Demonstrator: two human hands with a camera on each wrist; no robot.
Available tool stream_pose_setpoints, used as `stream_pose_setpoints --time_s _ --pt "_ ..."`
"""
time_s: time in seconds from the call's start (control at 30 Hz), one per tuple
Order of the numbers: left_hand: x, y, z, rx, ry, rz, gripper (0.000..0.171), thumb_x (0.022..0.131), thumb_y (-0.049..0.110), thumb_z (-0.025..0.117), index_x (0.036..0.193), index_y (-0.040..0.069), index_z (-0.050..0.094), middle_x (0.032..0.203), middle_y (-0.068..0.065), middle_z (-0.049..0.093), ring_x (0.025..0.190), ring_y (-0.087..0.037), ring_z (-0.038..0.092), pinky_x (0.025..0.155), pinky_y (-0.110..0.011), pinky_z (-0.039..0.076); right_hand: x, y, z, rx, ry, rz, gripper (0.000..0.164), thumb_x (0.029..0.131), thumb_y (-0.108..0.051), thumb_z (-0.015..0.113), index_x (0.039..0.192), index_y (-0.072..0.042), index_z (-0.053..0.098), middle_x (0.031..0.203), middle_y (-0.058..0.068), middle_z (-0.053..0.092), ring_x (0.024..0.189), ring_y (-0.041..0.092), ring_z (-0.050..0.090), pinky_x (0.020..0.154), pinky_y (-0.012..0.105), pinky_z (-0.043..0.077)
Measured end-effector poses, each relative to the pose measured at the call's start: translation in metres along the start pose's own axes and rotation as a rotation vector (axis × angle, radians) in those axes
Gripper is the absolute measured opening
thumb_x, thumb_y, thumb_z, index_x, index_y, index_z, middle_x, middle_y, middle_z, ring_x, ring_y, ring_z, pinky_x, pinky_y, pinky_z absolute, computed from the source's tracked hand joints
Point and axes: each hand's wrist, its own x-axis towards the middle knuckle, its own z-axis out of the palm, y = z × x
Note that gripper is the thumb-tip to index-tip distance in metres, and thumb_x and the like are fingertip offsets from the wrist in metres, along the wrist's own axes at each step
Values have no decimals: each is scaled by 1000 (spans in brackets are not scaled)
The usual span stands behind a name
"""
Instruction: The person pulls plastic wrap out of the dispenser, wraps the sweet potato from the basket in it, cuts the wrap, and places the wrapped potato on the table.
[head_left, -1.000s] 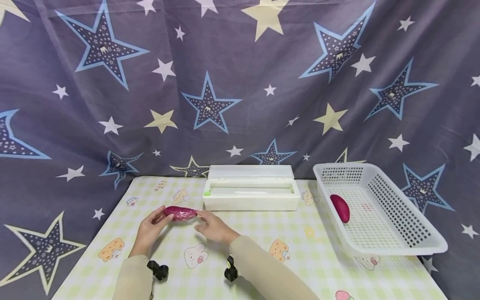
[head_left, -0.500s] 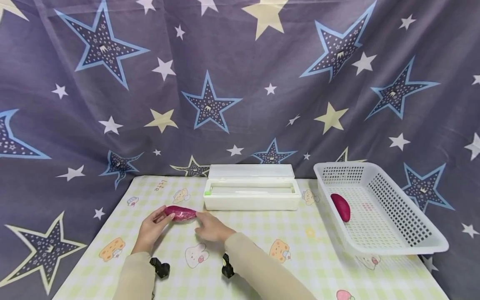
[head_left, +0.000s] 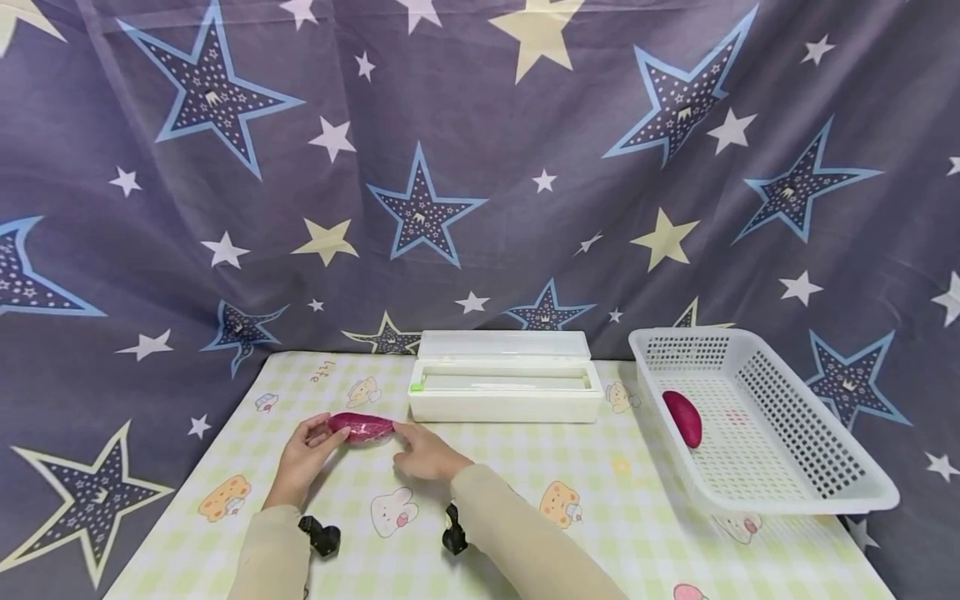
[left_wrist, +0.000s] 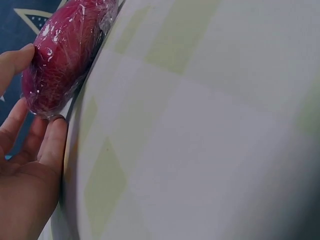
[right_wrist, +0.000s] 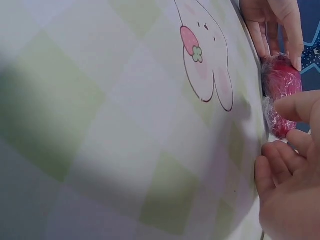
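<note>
A purple-red sweet potato [head_left: 366, 427], wrapped in shiny crinkled cling film, lies across between both hands at the left of the table. My left hand [head_left: 302, 454] grips its left end, thumb on the near side and fingers behind. At its right end, my right hand [head_left: 429, 454] pinches the tip between thumb and index finger, the other fingers bent below. In the left wrist view the film on the sweet potato [left_wrist: 65, 55] looks snug, with loose folds on one side. The right wrist view shows loose film along the sweet potato [right_wrist: 285, 82] too.
Behind the hands stands a white cling film dispenser [head_left: 504, 407] with its lid up. A white perforated basket [head_left: 795, 502] at the right holds a second, bare-looking sweet potato [head_left: 682, 419]. A starry curtain [head_left: 480, 167] hangs behind the checked tablecloth [head_left: 637, 550].
My right hand and forearm have shifted slightly, with the index finger settling at the sweet potato's right tip. The left hand keeps its grip, and the sweet potato stays nearly in place.
</note>
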Motion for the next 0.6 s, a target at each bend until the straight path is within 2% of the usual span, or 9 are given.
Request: stream_pose_setpoints --time_s 0.17,0.3,0.43,0.6 --pt "-1 1 -1 -4 10 -5 84 89 42 77 152 7 36 151 -15 39 134 -27 39 112 -38 35 0 0 -1 48 -2 2 65 96 -16 62 156 -12 36 152 8 45 137 22 44 115 37 32" --pt "-1 1 -3 -13 6 -9 84 89 42 77 153 7 34 152 -16 38 137 -30 37 114 -43 33 -1 0 -1 67 3 4 65 97 -16 61 156 -13 35 148 10 49 135 23 47 114 40 34" --pt "-2 1 -7 -15 -1 -26 83 90 41 76 154 8 33 153 -16 37 137 -29 38 109 -35 39 -4 1 -1 78 21 -5 63 98 -17 61 156 -12 36 147 10 50 133 24 48 113 43 36" --pt "-6 6 -13 -27 -19 -15 83 91 42 74 154 8 33 153 -16 36 136 -27 38 92 -15 42 -9 2 -5 127 49 -18 60 100 -19 59 155 -10 37 148 11 49 132 25 50 111 42 38"
